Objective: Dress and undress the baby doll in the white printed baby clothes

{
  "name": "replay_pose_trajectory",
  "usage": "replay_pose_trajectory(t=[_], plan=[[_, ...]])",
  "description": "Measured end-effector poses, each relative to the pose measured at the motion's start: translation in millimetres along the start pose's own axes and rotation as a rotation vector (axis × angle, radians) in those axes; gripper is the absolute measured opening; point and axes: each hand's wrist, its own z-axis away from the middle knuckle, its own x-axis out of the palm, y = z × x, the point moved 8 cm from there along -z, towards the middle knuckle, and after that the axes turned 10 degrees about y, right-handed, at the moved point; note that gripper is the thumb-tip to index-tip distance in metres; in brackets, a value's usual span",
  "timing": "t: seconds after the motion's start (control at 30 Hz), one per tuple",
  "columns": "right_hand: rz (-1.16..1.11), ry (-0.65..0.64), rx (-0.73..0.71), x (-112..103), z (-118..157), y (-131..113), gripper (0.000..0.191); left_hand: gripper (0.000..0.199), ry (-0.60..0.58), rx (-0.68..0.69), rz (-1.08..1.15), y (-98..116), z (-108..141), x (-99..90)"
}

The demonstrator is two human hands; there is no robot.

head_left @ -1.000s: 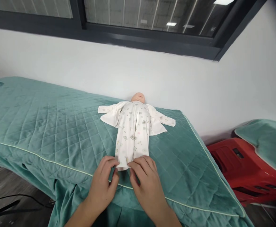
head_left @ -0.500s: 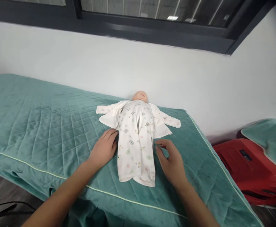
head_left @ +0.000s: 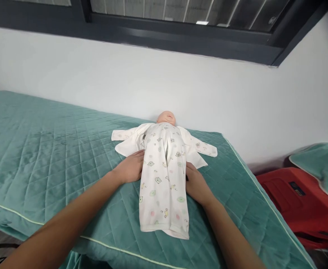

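A baby doll [head_left: 166, 117] lies on its back, head by the wall. It wears printed white baby pants [head_left: 164, 186], their hems towards me. Under and beside it a white baby shirt [head_left: 199, 149] lies spread, both sleeves out. My left hand [head_left: 131, 167] rests at the left side of the pants, its visible fingers stretched along the edge and its thumb partly hidden. At the right edge, my right hand [head_left: 196, 184] touches the pants. Its fingertips are tucked out of sight there, so their grip is hidden.
A green quilted bed cover [head_left: 82, 168] lies beneath everything, with piped edges in front and on the right. Behind is a white wall [head_left: 119, 82] under a dark window frame [head_left: 158, 35]. A red plastic object [head_left: 295, 205], partly under green cloth [head_left: 315, 164], stands at right.
Both hands have moved in against the sides of the pants; the right hand was apart from them before. The view has shifted slightly. The doll and shirt lie as before.
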Motion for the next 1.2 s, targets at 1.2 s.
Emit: replay_pose_trajectory(t=[1.2], plan=[[0.180,0.071,-0.102,-13.2,2.5,0.6,0.015,0.033,0.173,-0.083,-0.189,15.5,21.2,-21.2]])
